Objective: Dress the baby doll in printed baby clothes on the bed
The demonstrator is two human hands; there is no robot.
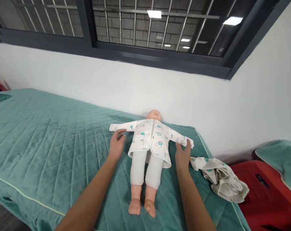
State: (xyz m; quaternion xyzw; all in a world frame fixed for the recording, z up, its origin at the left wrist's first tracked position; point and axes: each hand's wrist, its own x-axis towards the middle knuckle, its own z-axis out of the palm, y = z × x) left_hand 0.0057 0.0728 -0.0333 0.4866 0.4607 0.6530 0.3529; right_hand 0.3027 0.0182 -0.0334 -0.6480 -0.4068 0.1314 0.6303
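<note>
A baby doll (154, 114) lies on its back on the green quilted cover (83, 138), head by the wall and bare feet towards me. It wears a white jacket (140, 138) printed with small teal and red figures, fastened at the front, its sleeves spread to both sides. White cloth legs show below the hem. At the sleeve on the left, my left hand (117, 145) rests with thumb and fingers apart, fingertips touching the lower edge. My right hand (183, 156) is at the other sleeve's cuff, fingers apart and one fingertip against the fabric.
Crumpled printed cloth (222, 179) lies at the right edge of the bed, partly over a red plastic stool (261, 192). More green fabric (280, 160) drapes at far right. A white wall (184, 96) and a barred window (145, 54) stand behind the bed.
</note>
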